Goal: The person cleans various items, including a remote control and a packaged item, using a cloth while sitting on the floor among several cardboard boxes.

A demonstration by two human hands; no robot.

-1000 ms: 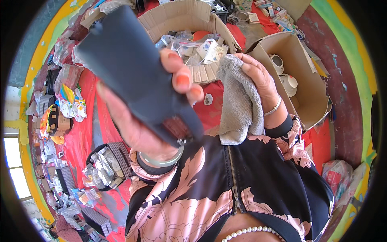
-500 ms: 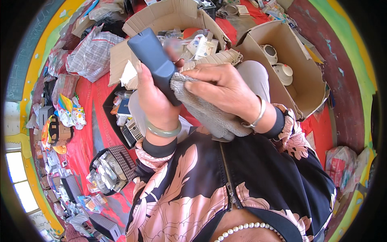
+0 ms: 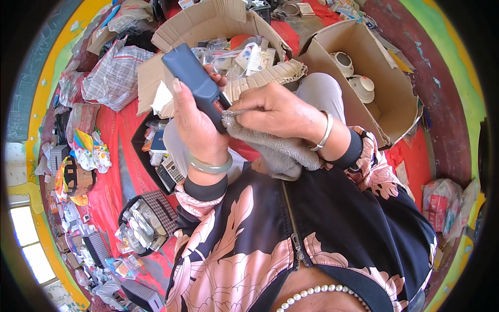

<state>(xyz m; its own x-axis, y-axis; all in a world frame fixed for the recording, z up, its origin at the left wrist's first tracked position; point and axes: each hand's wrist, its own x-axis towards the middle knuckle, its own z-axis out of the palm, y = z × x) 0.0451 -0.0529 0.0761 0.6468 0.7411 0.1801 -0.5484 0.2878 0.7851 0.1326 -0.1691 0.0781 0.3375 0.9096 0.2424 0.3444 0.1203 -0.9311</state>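
Observation:
My left hand (image 3: 200,127) is closed round a dark blue-grey handheld device (image 3: 189,73), long and boxy with a narrower lower part. It is held up at a slant, its top toward the upper left. A small reddish patch shows on its side near the cloth. My right hand (image 3: 280,112) pinches a grey cloth (image 3: 270,145), and the bunched end of it touches the device's lower right side. The rest of the cloth hangs down in front of my jacket. What kind of device it is I cannot tell.
Ahead stands an open cardboard box (image 3: 223,23) full of packets and small items. To its right, another carton (image 3: 384,99) holds two white round objects (image 3: 362,88). On the left are a black bin (image 3: 148,151) with a calculator (image 3: 170,171), a checked basket (image 3: 156,205) and a plaid bag (image 3: 117,73).
The device has turned slightly in my left hand, so its side with the reddish patch now shows. My right hand and the cloth have shifted a little to the left.

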